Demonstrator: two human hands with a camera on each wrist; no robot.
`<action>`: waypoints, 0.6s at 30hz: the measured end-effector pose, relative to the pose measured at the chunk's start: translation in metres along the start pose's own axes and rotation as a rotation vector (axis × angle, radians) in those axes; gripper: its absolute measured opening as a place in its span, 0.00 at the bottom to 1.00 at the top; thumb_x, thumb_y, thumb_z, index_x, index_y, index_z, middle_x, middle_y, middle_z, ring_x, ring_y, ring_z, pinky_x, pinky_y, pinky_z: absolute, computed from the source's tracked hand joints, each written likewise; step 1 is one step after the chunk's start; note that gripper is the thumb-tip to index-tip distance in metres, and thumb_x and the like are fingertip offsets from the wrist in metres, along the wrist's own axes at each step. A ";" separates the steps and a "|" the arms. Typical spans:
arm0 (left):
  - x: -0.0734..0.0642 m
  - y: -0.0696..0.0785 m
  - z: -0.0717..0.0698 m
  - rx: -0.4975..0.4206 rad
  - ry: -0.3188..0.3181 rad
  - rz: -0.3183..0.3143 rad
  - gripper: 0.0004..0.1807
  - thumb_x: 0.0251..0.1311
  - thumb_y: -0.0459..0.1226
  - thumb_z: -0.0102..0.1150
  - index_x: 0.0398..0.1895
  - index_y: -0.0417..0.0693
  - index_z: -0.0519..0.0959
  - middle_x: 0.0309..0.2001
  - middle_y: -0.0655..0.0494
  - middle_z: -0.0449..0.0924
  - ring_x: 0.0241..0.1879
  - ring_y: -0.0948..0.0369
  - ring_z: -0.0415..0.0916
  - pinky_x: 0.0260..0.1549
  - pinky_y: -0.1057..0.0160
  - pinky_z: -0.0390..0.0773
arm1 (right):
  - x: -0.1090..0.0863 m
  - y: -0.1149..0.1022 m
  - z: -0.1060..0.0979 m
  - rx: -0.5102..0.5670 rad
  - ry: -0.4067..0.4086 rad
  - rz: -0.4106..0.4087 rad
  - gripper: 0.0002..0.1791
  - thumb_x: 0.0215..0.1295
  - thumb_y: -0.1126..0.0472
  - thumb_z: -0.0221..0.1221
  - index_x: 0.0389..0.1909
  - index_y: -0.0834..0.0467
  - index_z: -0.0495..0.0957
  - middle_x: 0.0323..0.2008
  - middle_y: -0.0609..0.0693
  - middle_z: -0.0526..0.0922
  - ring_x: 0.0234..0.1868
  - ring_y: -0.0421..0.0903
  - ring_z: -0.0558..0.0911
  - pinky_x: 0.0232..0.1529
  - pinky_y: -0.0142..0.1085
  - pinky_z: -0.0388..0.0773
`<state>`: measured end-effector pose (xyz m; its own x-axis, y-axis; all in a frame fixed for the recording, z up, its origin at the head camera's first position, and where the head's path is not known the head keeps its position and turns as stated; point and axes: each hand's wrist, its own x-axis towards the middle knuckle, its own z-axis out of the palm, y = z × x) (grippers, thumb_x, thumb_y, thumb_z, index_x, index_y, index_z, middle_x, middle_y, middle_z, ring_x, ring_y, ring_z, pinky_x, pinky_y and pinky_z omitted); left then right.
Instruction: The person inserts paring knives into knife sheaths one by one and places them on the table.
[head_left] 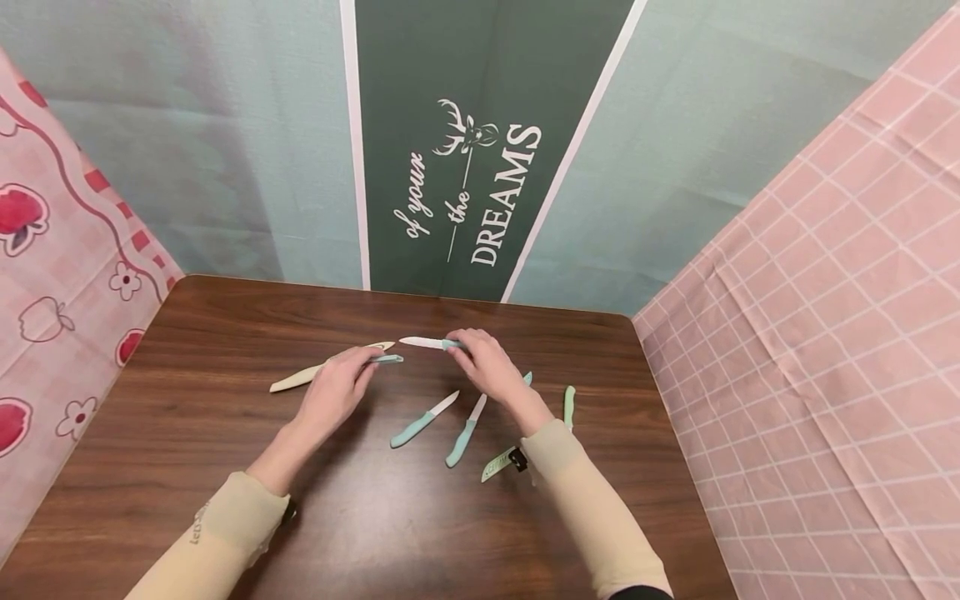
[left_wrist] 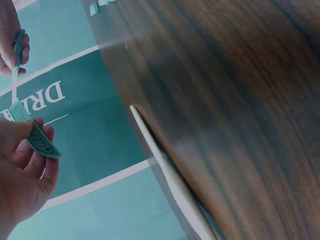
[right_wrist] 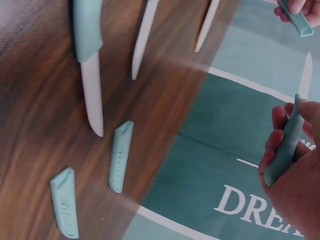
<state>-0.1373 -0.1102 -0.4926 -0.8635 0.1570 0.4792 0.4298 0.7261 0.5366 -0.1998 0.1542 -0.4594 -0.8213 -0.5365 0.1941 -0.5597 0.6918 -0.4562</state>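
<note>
My left hand pinches a light-blue blade cover marked with raised lettering, its open end turned to the right. My right hand grips a knife by its blue-green handle. That knife's white blade points left towards the cover; a gap separates tip and cover in the right wrist view. Behind the left hand lies a cream-coloured knife. Below the hands, two more uncovered knives rest on the table, one with a blue handle and another beside it.
Two loose light-blue covers, one nearer the wall cloth and one, lie on the brown wooden table. Near the right forearm are a green cover and a green-handled piece, partly hidden. Cloth hangs behind and on both sides.
</note>
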 end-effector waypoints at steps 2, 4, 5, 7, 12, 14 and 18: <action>0.001 0.001 -0.002 -0.009 0.008 -0.002 0.10 0.64 0.31 0.62 0.47 0.46 0.83 0.39 0.50 0.85 0.39 0.52 0.83 0.39 0.49 0.82 | 0.000 -0.003 -0.003 -0.003 0.014 -0.019 0.12 0.74 0.57 0.55 0.51 0.58 0.80 0.41 0.51 0.85 0.44 0.48 0.80 0.48 0.43 0.80; 0.002 0.002 -0.003 -0.010 0.017 -0.006 0.10 0.65 0.32 0.61 0.48 0.46 0.82 0.39 0.50 0.85 0.40 0.52 0.82 0.40 0.49 0.81 | -0.001 -0.004 -0.005 -0.010 0.025 -0.040 0.12 0.73 0.57 0.56 0.50 0.58 0.81 0.40 0.50 0.85 0.43 0.48 0.80 0.47 0.43 0.80; 0.002 0.002 -0.004 -0.010 0.021 -0.008 0.10 0.66 0.32 0.61 0.48 0.45 0.82 0.39 0.50 0.84 0.41 0.52 0.82 0.41 0.49 0.81 | -0.001 -0.005 -0.006 -0.010 0.031 -0.048 0.12 0.73 0.58 0.57 0.50 0.58 0.81 0.40 0.50 0.86 0.42 0.48 0.80 0.46 0.42 0.80; 0.002 0.003 -0.004 -0.009 0.027 -0.011 0.10 0.66 0.32 0.60 0.49 0.44 0.82 0.40 0.49 0.84 0.42 0.51 0.81 0.43 0.48 0.81 | -0.002 -0.006 -0.008 -0.015 0.036 -0.058 0.12 0.73 0.58 0.57 0.50 0.58 0.82 0.39 0.50 0.86 0.41 0.47 0.80 0.44 0.42 0.79; 0.003 0.003 -0.005 0.002 0.019 -0.018 0.10 0.68 0.32 0.58 0.50 0.43 0.80 0.41 0.48 0.83 0.43 0.49 0.80 0.44 0.48 0.80 | -0.003 -0.007 -0.009 -0.011 0.024 -0.057 0.13 0.72 0.57 0.58 0.51 0.58 0.83 0.39 0.50 0.86 0.39 0.46 0.79 0.42 0.41 0.78; 0.003 0.003 -0.005 0.003 0.015 -0.018 0.11 0.67 0.31 0.58 0.51 0.42 0.80 0.41 0.47 0.83 0.43 0.48 0.80 0.44 0.47 0.80 | -0.003 -0.007 -0.009 -0.003 0.021 -0.060 0.13 0.72 0.58 0.59 0.51 0.58 0.83 0.40 0.50 0.87 0.40 0.46 0.79 0.42 0.41 0.79; 0.003 0.003 -0.005 0.008 0.007 -0.011 0.13 0.67 0.30 0.57 0.53 0.42 0.80 0.43 0.46 0.84 0.44 0.48 0.80 0.44 0.47 0.80 | -0.002 -0.008 -0.008 -0.015 0.028 -0.090 0.13 0.70 0.60 0.60 0.51 0.59 0.83 0.41 0.50 0.87 0.41 0.47 0.81 0.44 0.42 0.80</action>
<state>-0.1369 -0.1106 -0.4862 -0.8662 0.1444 0.4784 0.4183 0.7332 0.5361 -0.1947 0.1532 -0.4495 -0.7700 -0.5833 0.2585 -0.6331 0.6482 -0.4231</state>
